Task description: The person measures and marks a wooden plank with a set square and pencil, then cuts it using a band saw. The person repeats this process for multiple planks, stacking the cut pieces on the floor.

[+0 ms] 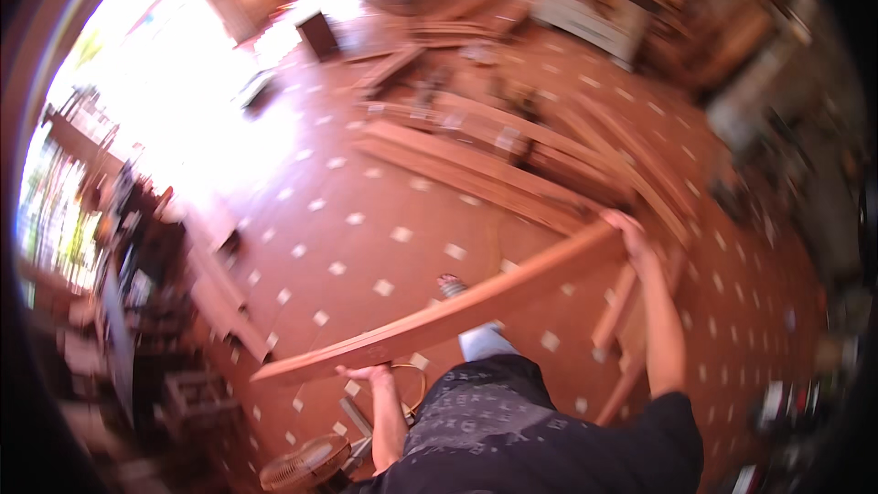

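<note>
A long reddish-brown wooden plank [448, 306] slants across in front of my body, held off the tiled floor. Its right end is higher in the picture, where my right hand [626, 230] is closed over it, fingers on the upper edge. Near the left end, my left hand [366, 373] bears the plank from its lower edge, thumb pointing left; some of its fingers are hidden. Beyond the plank, a stack of similar boards [476, 174] lies on the floor.
Loose planks [631, 165] lie right of the stack, and more boards [219, 297] at the left. A fan [306, 463] stands by my left arm. A white box-like thing [585, 14] is at the back. Blurred clutter lines both sides; bright light enters at the upper left.
</note>
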`<state>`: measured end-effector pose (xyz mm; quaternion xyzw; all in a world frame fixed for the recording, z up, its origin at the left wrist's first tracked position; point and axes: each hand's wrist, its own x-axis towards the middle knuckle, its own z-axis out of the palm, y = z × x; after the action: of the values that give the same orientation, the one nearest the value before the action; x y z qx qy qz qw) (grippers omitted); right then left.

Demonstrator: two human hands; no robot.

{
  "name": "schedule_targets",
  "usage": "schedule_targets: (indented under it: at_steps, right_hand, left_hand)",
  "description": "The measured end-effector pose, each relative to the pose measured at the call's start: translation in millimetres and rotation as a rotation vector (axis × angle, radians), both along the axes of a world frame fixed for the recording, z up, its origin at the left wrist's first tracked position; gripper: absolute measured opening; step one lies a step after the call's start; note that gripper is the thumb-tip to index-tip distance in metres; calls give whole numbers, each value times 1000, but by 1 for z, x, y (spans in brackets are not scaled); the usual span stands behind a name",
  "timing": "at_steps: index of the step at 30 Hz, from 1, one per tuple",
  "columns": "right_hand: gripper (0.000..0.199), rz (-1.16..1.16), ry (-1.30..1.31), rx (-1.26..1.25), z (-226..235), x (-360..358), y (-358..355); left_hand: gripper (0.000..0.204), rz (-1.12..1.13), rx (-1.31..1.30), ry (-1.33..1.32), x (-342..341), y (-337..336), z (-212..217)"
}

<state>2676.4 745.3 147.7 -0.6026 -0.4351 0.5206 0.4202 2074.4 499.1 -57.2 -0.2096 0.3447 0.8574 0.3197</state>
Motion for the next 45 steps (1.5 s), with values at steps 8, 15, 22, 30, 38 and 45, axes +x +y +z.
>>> schedule_targets:
  at_steps: [8, 15, 22, 30, 38, 45]
  right_hand:
    - [45, 75, -43, -232, -55, -131, 185]
    - [47, 235, -127, -309, -66, -377, 355]
    - [48, 329, -116, -321, -61, -657, 436]
    - [49, 485, -99, -393, -95, -958, 508]
    - [50, 734, -91, -389, -108, -1243, 591]
    - [51, 888, -89, -387, -107, -1491, 616]
  left_hand:
    - [99, 231, 7, -90, -142, 119, 28]
    - [98, 318, 180, -65, -323, 221, 13]
    - [82, 315, 181, -22, -550, 302, 64]
    - [76, 413, 130, 111, -836, 356, 98]
    - [80, 580, 34, 114, -1104, 388, 93]
    - [107, 661, -65, 138, -1332, 369, 103]
